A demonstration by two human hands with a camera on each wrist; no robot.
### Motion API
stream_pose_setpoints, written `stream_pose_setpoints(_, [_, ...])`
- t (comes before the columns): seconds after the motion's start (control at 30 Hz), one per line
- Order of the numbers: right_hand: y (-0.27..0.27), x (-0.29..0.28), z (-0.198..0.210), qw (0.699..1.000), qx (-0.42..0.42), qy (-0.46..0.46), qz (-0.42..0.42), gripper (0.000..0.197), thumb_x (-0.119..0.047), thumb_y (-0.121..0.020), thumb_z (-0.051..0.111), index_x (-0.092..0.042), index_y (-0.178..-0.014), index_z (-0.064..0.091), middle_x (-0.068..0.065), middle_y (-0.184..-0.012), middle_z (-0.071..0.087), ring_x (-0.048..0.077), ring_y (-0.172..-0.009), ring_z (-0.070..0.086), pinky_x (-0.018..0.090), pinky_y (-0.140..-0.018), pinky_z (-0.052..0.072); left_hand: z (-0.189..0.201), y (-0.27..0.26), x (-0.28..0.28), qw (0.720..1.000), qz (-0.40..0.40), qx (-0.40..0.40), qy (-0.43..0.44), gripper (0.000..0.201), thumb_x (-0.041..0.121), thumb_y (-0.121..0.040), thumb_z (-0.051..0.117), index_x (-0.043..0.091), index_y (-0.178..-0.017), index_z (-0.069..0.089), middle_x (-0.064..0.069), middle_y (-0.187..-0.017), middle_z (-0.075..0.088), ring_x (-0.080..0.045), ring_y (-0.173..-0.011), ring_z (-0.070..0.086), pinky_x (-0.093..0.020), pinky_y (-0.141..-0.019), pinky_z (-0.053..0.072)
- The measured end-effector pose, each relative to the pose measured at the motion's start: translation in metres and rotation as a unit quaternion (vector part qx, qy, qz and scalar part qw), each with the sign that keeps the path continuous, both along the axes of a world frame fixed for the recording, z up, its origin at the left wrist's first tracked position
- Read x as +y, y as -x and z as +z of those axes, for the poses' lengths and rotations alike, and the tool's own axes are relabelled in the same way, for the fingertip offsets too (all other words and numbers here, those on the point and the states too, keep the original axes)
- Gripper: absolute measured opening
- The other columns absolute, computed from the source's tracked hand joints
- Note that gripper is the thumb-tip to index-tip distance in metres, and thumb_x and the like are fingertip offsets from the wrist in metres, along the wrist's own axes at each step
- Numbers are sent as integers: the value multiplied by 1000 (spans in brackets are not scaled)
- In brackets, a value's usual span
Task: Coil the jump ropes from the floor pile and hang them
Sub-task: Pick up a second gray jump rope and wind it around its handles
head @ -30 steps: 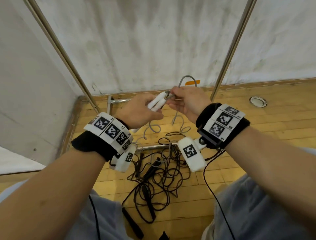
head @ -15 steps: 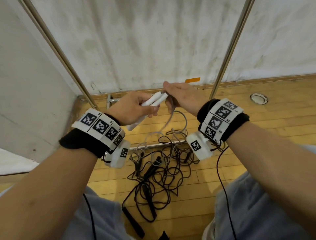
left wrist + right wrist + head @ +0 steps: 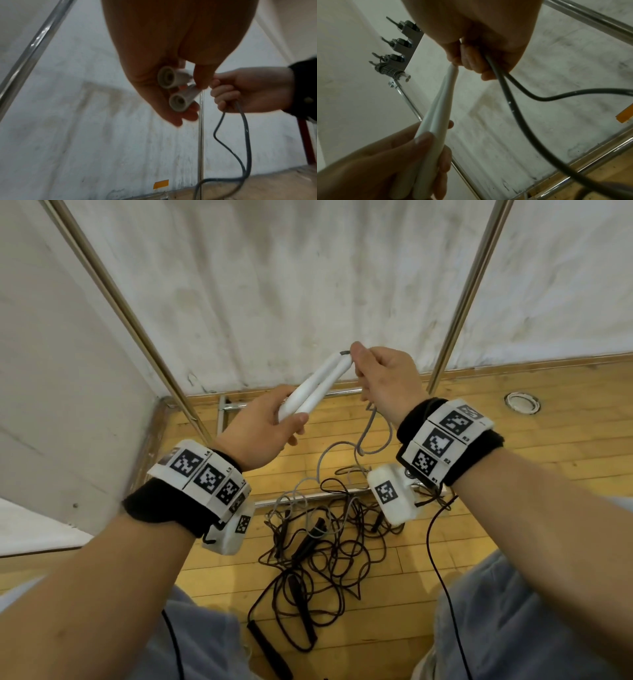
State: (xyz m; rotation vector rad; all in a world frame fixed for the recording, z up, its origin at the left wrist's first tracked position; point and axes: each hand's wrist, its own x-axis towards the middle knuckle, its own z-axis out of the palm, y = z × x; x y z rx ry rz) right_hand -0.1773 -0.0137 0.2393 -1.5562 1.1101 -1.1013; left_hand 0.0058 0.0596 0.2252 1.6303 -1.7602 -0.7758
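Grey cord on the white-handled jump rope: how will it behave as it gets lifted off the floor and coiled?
Probably floppy: the thin grey cord sags in loose curves below the right hand. It likely keeps some kink memory, since bends show in the hanging run. It may snag, because its lower end trails into the tangled pile of black jump ropes. The left hand grips both white plastic handles.
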Motion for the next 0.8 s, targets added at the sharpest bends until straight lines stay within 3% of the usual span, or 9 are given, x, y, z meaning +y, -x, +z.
stream_pose_setpoints(0.17, [1,3,5,999,-40,0,-29,41,-34,-95,51,-13,-60,48,-5,-50,32,14,-47,28,31,-50,29,0,12,3,993,35,-70,92,33,32,-91,61,20,-121,52,4,-87,61,-21,-73,63,-40,-64,52])
stream_pose_setpoints(0.27, [1,3,7,998,-56,-5,-37,46,-37,-95,50,-17,-55,43,-9,-46,30,9,-43,25,24,-44,24,4,13,0,995,58,-43,70,27,35,-86,67,22,-107,56,4,-80,62,-15,-64,63,-31,-53,51])
stream_pose_setpoints(0.4, [2,1,9,998,-64,-3,-27,47,-44,-96,44,-18,-57,40,-6,-47,33,12,-43,29,25,-44,28,9,15,-1,997,47,28,50,7,27,-92,61,26,-85,58,13,-57,62,0,-43,52,-13,-41,38])
stream_pose_setpoints(0.43, [1,1,8,998,-56,-1,-18,47,-44,-97,41,-18,-59,43,-4,-49,39,13,-45,37,25,-47,35,12,15,-1,996,41,45,60,12,25,-94,57,23,-82,57,13,-53,60,-1,-42,50,-14,-41,38])
stream_pose_setpoints(0.5, [-1,0,4,1000,-24,3,12,45,-40,-100,37,-17,-65,52,1,-58,53,18,-59,53,31,-66,49,16,16,-2,990,33,116,78,15,21,-98,51,13,-86,57,8,-57,57,-7,-45,51,-21,-42,41])
stream_pose_setpoints(0.57, [-5,0,-2,998,-9,-7,57,33,-27,-100,41,-16,-73,56,4,-65,58,22,-70,59,38,-82,50,19,16,-3,977,44,198,66,12,20,-100,48,11,-95,55,5,-65,56,-10,-50,56,-25,-45,48])
stream_pose_setpoints(0.67, [-9,-1,-7,992,29,-9,119,19,-9,-94,49,-16,-78,56,3,-65,57,16,-64,58,25,-71,50,19,22,-5,959,71,271,45,9,21,-100,46,16,-95,52,5,-65,53,-10,-48,52,-25,-47,50])
stream_pose_setpoints(0.73, [-11,0,-7,987,86,-8,133,18,-11,-94,51,-18,-78,56,-1,-65,59,10,-61,57,17,-62,46,19,25,-9,952,92,286,59,10,20,-98,49,15,-90,52,5,-61,51,-10,-45,45,-23,-42,41])
stream_pose_setpoints(0.8, [-11,1,-10,972,194,8,132,20,-19,-95,48,-19,-77,57,-3,-69,61,8,-62,55,18,-58,42,20,25,-13,945,106,300,69,10,19,-92,59,14,-86,52,4,-58,47,-9,-42,40,-22,-40,35])
